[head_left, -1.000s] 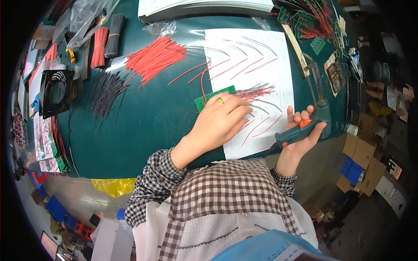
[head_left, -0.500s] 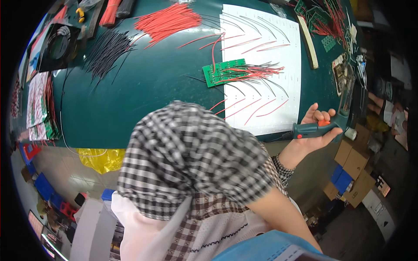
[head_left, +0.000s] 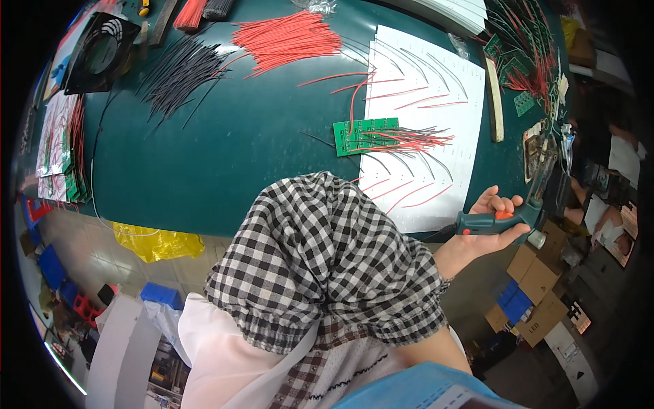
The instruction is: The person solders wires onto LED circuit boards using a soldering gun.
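Observation:
My right hand [head_left: 496, 217] is closed loosely around a teal pistol-shaped soldering gun [head_left: 477, 223] with an orange trigger, just past the table's near right edge. My left arm, in a black-and-white checked sleeve [head_left: 320, 252], bends in front of me. Its bare forearm [head_left: 432, 351] runs down behind a blue mask [head_left: 415, 392], and the left hand is out of sight. Beyond the elbow, a green circuit board [head_left: 345, 140] lies partly on white paper sheets [head_left: 426, 75]. Red and black wires [head_left: 415, 140] fan rightward from the board.
Loose red wires [head_left: 286, 41] and black wires [head_left: 184, 78] lie on the green table [head_left: 197, 150]. More loose wires rest on the paper. A wooden strip [head_left: 494, 102] and boards with wires [head_left: 538, 68] sit at right. Wired boards [head_left: 61, 150] are stacked at left, near a black fan [head_left: 102, 51].
The whole view has shifted, with the table's things now lower and mostly further right. My left elbow has swung rightward, and less bare forearm shows. The soldering gun stays in my right hand.

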The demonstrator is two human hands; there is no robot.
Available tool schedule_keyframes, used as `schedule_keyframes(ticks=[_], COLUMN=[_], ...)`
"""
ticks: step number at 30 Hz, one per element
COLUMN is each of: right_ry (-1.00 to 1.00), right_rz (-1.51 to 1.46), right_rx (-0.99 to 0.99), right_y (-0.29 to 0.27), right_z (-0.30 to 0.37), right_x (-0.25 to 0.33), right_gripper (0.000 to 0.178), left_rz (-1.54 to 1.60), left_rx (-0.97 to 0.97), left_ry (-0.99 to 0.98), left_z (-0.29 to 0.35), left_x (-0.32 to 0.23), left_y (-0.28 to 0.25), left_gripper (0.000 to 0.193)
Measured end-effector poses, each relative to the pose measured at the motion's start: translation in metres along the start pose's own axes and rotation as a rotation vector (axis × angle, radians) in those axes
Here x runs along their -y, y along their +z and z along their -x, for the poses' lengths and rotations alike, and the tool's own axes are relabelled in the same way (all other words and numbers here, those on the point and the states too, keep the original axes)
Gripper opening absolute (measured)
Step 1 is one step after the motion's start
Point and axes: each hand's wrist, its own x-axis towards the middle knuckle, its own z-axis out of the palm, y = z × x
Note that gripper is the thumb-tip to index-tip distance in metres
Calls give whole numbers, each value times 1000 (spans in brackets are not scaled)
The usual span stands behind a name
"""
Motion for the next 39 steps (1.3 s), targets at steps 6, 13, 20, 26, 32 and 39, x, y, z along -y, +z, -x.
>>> schedule_keyframes(ticks=[6,13,20,26,32,39], right_ry=[29,95,201,210,213,204], right_rz=[8,-21,-48,-23,-16,16], right_rx=[-37,-96,-11,7,-8,-20], right_y=[4,-7,0,5,6,5], right_z=[-6,-6,-10,-9,-10,-11], right_x=[-7,-9,-18,-18,-17,-18], right_gripper=[51,57,55,57,57,59], left_rz=[66,95,-992,-1171,-907,-1013], left_rx=[-60,-96,-1463,-1525,-1538,-1263], left_ry=[-120,-310,-369,-494,-153,-49], left_z=[-4,-18,97,89,91,79], left_x=[-3,-4,6,13,21,-6], left_y=[-17,-32,-140,-164,-156,-155], left_gripper=[14,12,11,19,23,16])
